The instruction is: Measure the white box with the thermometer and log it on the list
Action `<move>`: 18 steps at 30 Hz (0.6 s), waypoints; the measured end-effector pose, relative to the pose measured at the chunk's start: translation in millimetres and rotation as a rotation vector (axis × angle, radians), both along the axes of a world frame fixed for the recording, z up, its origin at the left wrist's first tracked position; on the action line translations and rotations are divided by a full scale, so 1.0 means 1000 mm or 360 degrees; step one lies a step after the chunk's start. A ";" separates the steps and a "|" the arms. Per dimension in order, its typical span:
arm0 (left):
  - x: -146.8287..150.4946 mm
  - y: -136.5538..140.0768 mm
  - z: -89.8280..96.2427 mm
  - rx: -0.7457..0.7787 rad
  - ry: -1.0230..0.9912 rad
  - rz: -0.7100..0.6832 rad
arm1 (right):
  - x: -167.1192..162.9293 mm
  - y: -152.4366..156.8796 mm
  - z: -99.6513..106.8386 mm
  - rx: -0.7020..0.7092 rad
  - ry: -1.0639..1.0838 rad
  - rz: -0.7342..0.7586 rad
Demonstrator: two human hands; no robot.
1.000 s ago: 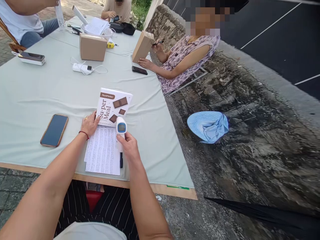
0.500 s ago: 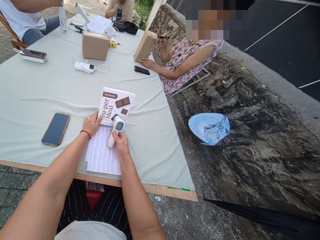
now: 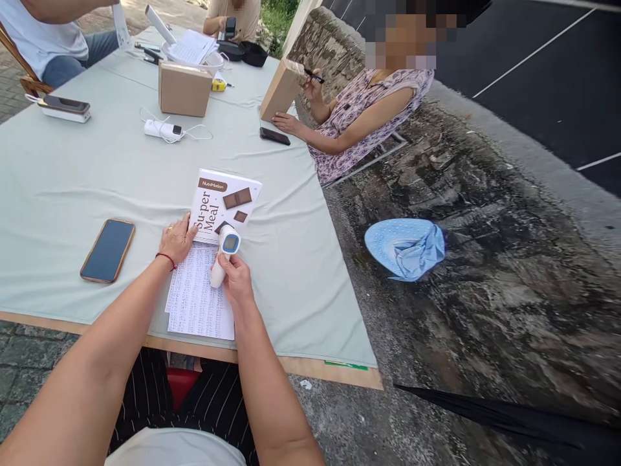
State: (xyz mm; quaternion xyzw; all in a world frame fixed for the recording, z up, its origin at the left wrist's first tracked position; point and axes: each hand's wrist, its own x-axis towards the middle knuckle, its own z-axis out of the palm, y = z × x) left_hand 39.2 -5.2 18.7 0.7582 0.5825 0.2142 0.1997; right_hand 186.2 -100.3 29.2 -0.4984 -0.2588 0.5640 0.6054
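My right hand (image 3: pixel 235 277) is wrapped round the handle of a white infrared thermometer (image 3: pixel 218 276) with a blue-rimmed screen facing me. The thermometer's head overlaps the lower edge of a white "Su-per Meal" box (image 3: pixel 237 217) with brown chocolate pictures. At that box's lower left corner, my left hand (image 3: pixel 177 241) grips it, the thumb over the front and the other fingers along the side. Printed sheets (image 3: pixel 196 304) lie under both hands, partly covered by the box. Left of my left hand lies a phone (image 3: pixel 107 251) in a brown case.
Farther back on the cloth-covered table are a cardboard box (image 3: pixel 183 90), a white device with a cable (image 3: pixel 162 131), a power bank (image 3: pixel 63 109) and a yellow tape measure (image 3: pixel 218 85). At the right, a person holds a pen (image 3: pixel 314 76) against another cardboard box (image 3: pixel 280 90). A blue hat (image 3: pixel 405 249) lies beyond the table edge.
The person at the right has shifted the pen slightly down and to the left. My hands, the thermometer and the box stay nearly where they were.
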 end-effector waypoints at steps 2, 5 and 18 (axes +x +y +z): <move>0.000 0.000 0.000 0.0002 0.0005 -0.0001 | 0.000 -0.002 0.004 -0.0031 0.0036 0.0010; -0.001 0.000 0.001 0.0008 0.0002 -0.0008 | 0.004 -0.011 0.012 -0.0069 0.0066 0.0042; -0.005 0.004 0.004 0.0013 -0.0025 -0.0029 | 0.053 -0.092 0.044 -0.0012 -0.0309 -0.0184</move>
